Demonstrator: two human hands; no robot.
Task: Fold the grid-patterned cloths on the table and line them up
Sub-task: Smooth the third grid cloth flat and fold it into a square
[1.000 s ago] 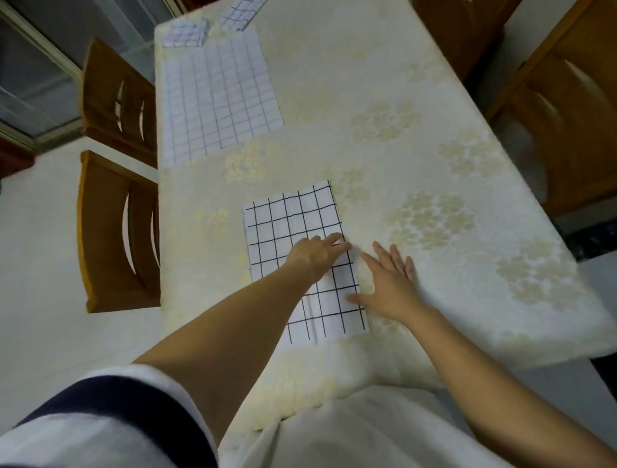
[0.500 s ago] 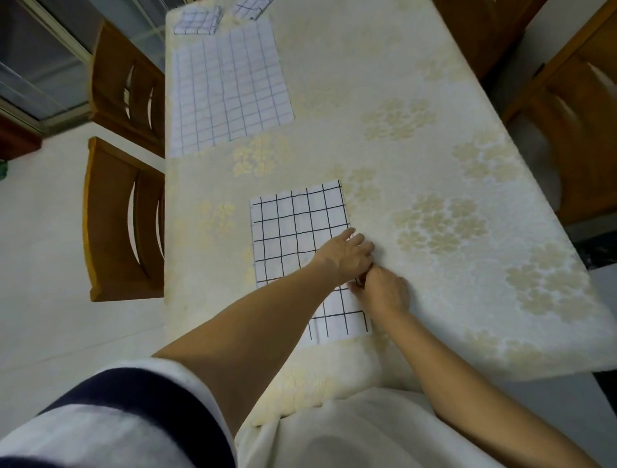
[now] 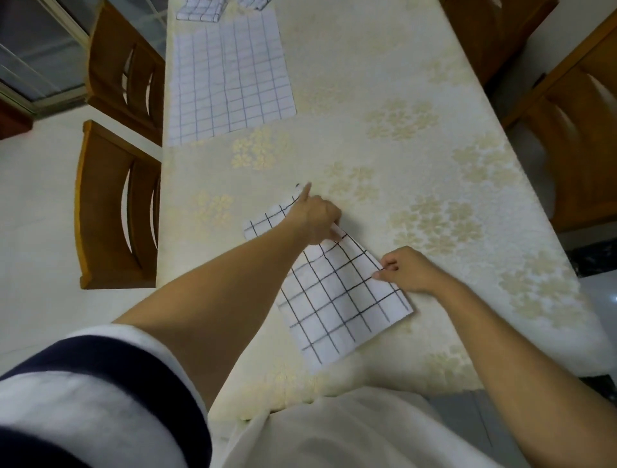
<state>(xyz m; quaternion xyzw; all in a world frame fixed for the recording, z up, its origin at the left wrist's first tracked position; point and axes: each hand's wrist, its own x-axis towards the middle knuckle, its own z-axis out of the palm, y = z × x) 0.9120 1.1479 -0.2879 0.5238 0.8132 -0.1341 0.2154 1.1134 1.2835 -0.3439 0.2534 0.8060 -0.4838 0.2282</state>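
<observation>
Both hands have hold of the near grid-patterned cloth (image 3: pixel 337 300): the left hand (image 3: pixel 315 218) is closed on its far part, forefinger stretched out along the far corner, and the right hand (image 3: pixel 405 270) pinches its right edge between thumb and fingers. That cloth lies skewed on the table (image 3: pixel 384 140), close to the near edge, its near corner almost at the drop of the tablecloth. Its far half looks lifted and bent under the left hand, while the near half lies flat.

To the right of the cloth the tabletop is bare as far as the right edge, and a broad bare strip runs between it and the far cloths. A larger unfolded grid cloth (image 3: pixel 230 76) lies flat along the left edge, well apart. Beyond it, at the top of the view, sits a small folded grid cloth (image 3: pixel 200 11), with part of another one (image 3: pixel 255 3) just beside it, cut off by the frame.

Wooden chairs stand on the left (image 3: pixel 113 207) (image 3: pixel 123 70) and on the right (image 3: pixel 581 127), pushed close to the table sides. No writing or labels can be read.
</observation>
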